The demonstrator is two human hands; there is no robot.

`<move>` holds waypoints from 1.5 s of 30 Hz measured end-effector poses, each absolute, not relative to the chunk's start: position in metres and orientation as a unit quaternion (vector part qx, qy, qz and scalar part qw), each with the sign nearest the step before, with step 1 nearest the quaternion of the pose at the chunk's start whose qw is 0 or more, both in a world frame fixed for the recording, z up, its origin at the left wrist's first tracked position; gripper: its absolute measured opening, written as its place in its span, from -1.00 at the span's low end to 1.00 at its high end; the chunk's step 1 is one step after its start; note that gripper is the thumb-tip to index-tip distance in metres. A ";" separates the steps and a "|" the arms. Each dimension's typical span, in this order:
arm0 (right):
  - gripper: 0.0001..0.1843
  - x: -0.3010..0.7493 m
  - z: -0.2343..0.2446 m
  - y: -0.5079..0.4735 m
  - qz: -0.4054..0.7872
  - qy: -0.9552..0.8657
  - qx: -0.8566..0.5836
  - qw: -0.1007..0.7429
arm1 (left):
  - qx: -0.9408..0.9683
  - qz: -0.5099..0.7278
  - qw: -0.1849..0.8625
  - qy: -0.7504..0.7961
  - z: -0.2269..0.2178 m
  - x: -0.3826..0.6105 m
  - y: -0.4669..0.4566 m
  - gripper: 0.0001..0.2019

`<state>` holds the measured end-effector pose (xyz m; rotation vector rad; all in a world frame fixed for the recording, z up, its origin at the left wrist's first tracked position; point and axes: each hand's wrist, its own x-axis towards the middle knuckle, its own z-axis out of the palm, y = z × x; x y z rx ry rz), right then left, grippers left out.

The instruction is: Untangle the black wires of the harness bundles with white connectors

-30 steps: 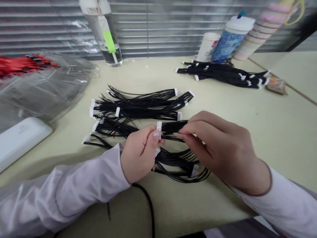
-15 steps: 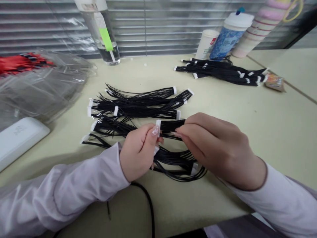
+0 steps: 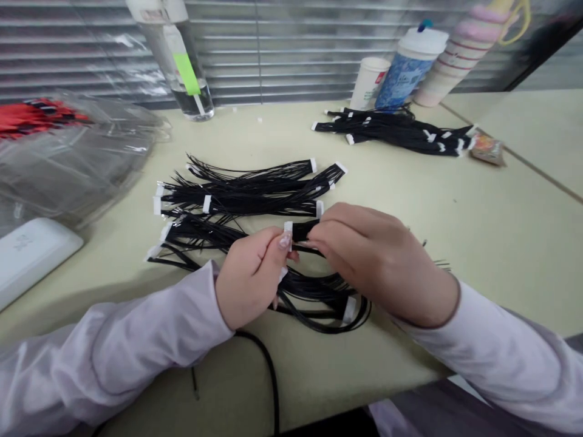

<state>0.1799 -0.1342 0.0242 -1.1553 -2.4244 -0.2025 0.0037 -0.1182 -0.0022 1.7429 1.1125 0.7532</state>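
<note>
Between thumb and fingers my left hand (image 3: 252,273) grips a white connector (image 3: 288,237), held upright. Black wires (image 3: 306,230) run from the connector toward my right hand (image 3: 373,261), which is closed in a pinch on them close to the connector. The fingertips of both hands are almost touching. Below and behind the hands lie black wire bundles with white end connectors, one of them a looped wire harness (image 3: 319,297) under my hands. Further off, another group of wire harnesses (image 3: 246,188) lies side by side on the table.
At the back right is a pile of black harnesses (image 3: 392,130), with a small packet (image 3: 487,149) beside it. A clear bottle (image 3: 191,79), a white cup (image 3: 370,84), a blue cup (image 3: 407,73) and a pink tumbler (image 3: 455,57) stand by the blinds. Plastic bags (image 3: 91,158) and a white device (image 3: 34,258) lie left.
My right hand has moved left along the wires, closer to the connector in my left hand. Loose wire ends now show to the right of my right hand. The whole view has shifted slightly.
</note>
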 end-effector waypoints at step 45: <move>-0.83 0.187 0.046 -0.153 -0.154 -0.833 -0.529 0.047 | 0.496 0.447 0.505 0.547 -0.011 0.017 -0.099 -0.63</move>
